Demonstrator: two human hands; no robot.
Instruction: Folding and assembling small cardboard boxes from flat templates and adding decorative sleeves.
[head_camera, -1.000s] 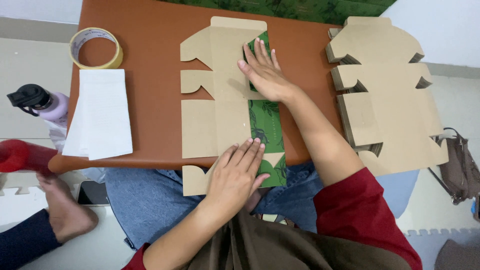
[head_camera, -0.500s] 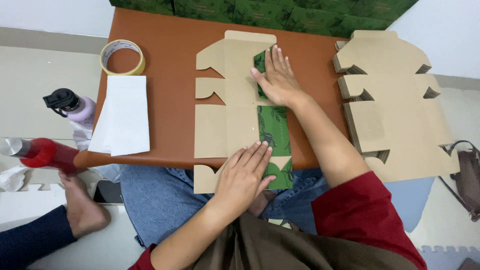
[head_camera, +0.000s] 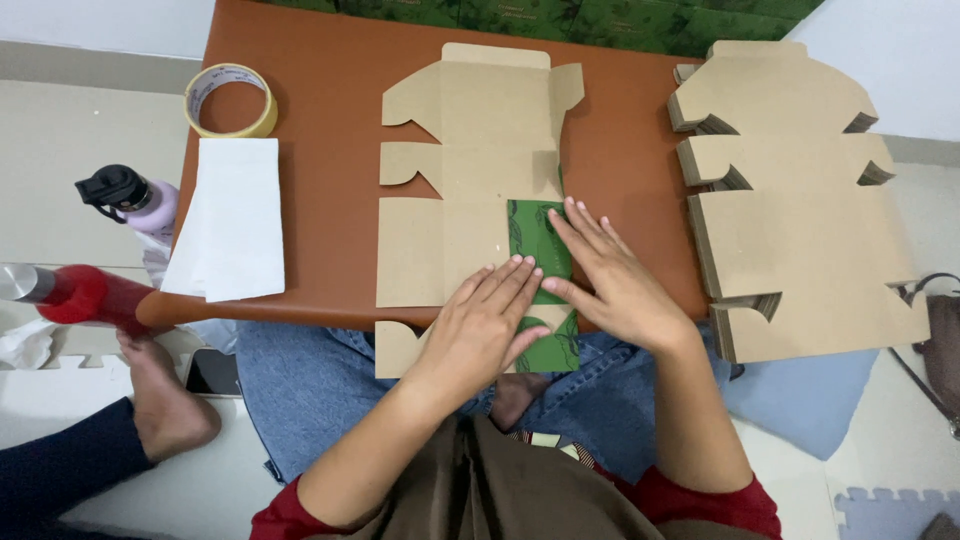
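Right hand (head_camera: 620, 285) slid down beside left hand (head_camera: 485, 325), both flat, fingers spread, pressing die-cut cardboard blank (head_camera: 470, 180) w/ green panel (head_camera: 540, 245).

Brown table (head_camera: 330, 150) — cardboard blanks (head_camera: 470, 170), tape roll (head_camera: 231, 100)

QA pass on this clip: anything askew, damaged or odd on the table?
No damage or spill. The flat box blank under both hands overhangs the table's near edge, as does the white sheet. The stack of blanks juts past the right edge.

Matt brown cardboard blank (head_camera: 470, 180), smooth tabletop (head_camera: 330, 120)
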